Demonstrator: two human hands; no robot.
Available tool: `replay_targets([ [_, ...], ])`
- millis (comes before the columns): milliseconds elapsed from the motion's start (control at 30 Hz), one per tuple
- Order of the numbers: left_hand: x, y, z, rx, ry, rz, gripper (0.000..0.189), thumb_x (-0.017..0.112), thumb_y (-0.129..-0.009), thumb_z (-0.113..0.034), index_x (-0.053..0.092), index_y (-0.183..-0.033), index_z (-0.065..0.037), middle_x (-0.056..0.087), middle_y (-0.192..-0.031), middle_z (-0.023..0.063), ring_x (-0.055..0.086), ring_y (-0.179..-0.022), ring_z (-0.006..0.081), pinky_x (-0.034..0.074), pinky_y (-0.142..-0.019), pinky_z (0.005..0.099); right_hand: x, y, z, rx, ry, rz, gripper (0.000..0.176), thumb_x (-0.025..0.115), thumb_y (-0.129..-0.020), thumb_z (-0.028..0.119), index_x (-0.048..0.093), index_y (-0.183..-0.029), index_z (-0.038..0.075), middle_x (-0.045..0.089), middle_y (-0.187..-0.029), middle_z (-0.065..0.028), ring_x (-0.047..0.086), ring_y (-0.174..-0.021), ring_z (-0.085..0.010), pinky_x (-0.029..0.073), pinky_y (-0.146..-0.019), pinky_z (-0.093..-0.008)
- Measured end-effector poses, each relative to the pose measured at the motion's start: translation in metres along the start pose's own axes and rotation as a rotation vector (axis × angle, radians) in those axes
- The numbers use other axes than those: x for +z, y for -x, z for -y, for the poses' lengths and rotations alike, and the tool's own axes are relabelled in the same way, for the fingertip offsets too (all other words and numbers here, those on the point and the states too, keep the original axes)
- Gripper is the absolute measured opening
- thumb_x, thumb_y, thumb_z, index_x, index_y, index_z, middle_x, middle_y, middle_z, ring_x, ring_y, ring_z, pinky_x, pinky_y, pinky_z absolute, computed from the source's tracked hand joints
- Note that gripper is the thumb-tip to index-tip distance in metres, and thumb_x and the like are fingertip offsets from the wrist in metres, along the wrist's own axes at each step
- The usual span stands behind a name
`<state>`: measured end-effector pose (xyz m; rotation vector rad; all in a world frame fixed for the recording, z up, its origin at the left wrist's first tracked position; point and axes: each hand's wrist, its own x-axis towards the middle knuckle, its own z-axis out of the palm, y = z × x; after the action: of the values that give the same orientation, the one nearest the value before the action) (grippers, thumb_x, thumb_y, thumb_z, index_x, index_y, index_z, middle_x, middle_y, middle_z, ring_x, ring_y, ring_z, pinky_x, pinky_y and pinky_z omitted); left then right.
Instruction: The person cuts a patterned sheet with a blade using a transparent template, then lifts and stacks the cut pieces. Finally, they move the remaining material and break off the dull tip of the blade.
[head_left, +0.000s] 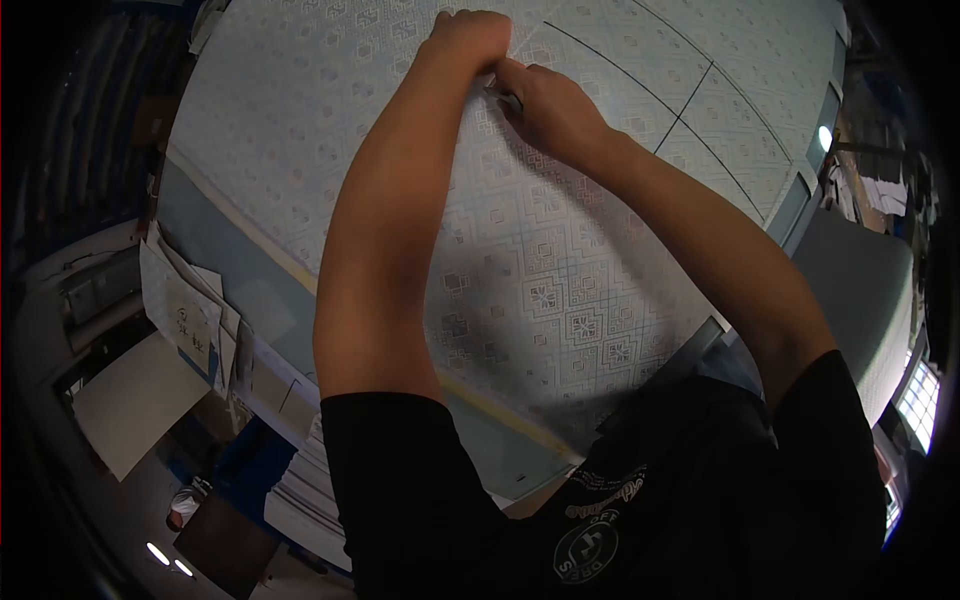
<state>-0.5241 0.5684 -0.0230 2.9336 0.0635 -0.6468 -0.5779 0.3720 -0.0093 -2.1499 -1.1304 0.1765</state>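
Patterned pale fabric (560,260) with small geometric motifs lies spread over a large table. My left hand (474,34) is at the far end of my reach, bent at the wrist and resting on the fabric; its fingers are mostly hidden. Close beside it, touching or nearly so, my right hand (548,103) has its fingers curled together low over the cloth. Whatever is between them is too small or hidden to make out. Dark drawn lines (679,118) cross and curve over the fabric to the right of my hands.
A yellowish strip (235,215) runs along the fabric's near left side, beside the grey-blue table edge (225,245). Papers or card sheets (185,310) hang at the left. A grey covered block (850,270) stands at the right. Farther off at lower left is a person (183,505).
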Motion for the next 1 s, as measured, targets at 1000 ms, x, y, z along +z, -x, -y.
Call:
replay_targets([
  [1000,0.16,0.242,-0.111,-0.812,0.534,-0.998,0.05,0.073,-0.088,-0.021,0.055,-0.131,-0.003,0.047,-0.143,0.0213,0.045,-0.128,0.0414,0.034,-0.109,0.0525,-0.13,0.236,-0.095,0.038,-0.21,0.025,0.044,0.068,-0.088,0.006,0.053,-0.129,0.006,0.057,-0.14,-0.0245,0.041,-0.144,-0.0383,0.029,-0.12,-0.0501],
])
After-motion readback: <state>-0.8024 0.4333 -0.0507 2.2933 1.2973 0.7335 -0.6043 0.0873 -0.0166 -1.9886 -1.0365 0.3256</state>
